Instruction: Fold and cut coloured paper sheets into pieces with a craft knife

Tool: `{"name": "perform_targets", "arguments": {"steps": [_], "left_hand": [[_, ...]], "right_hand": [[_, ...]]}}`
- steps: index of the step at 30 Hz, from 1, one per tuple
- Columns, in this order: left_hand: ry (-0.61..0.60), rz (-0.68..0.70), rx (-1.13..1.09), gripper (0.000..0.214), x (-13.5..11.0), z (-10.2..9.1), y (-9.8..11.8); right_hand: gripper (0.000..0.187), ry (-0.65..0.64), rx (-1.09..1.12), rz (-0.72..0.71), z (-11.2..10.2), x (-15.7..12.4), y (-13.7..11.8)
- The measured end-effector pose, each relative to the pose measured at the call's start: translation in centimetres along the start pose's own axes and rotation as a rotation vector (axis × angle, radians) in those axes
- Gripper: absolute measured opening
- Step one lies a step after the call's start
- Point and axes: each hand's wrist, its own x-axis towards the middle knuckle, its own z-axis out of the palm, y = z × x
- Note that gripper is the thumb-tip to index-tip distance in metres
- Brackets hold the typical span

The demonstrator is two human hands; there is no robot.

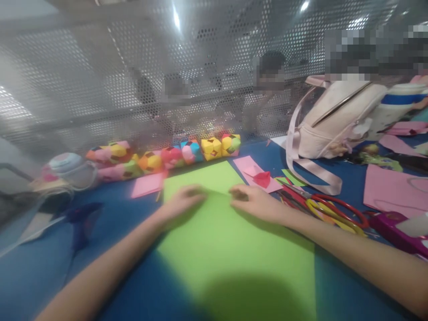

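A large bright green sheet of paper (pixel 214 240) lies in front of me, its lower part shaded. Across it, between my hands, runs a faint straight edge of green paper. My left hand (pixel 185 200) has its fingers curled and pinched at the left end of that edge. At the right end, my right hand (pixel 256 203) is bent in the same way, thumb and fingertips close together. Motion blur softens both hands, and the fingertips partly hide the paper they grip.
Folded multicoloured paper balls (pixel 172 158) line the back by a perforated metal screen (pixel 214 67). Rightward are red-handled scissors (pixel 341 207), a pale bag (pixel 334 118), pink paper (pixel 394 191) and a purple tool (pixel 396 229). A dark blue glue gun (pixel 83 220) lies left.
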Motion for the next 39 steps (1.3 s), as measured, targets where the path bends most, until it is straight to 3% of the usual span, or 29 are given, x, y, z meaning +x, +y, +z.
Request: {"name": "perform_targets", "arguments": {"steps": [2,5,12,16,21,24,29,39], "left_hand": [[-0.051,0.045,0.043,0.031,-0.3,0.3,0.1],[-0.101,0.052,0.083,0.032,-0.3,0.2,-0.2],[-0.048,0.062,0.187,0.026,-0.2,0.8,-0.5],[-0.069,0.177,0.31,0.025,-0.7,1.4,0.3],[-0.027,0.211,0.36,0.025,-0.7,1.0,-0.4],[-0.027,0.22,0.348,0.027,-0.7,0.6,-0.6],[-0.033,0.197,0.314,0.025,-0.8,0.1,0.1],[0.001,0.127,0.371,0.028,-0.4,0.2,-1.1]], "right_hand": [[0.013,0.004,-0.001,-0.018,0.2,-0.2,-0.2],[0.016,0.072,-0.013,-0.03,-0.2,-0.3,0.1],[0.013,0.19,-0.055,-0.013,-0.2,0.2,0.1],[0.006,0.248,-0.056,-0.213,0.6,-0.3,-1.0],[0.014,0.295,-0.165,-0.558,0.9,-1.3,-1.2],[0.014,0.268,-0.236,-0.637,1.1,-1.4,-1.0],[0.022,0.328,-0.327,-0.656,1.2,-0.9,-0.6],[0.025,0.348,-0.345,-0.483,-0.4,0.1,0.7]]}}
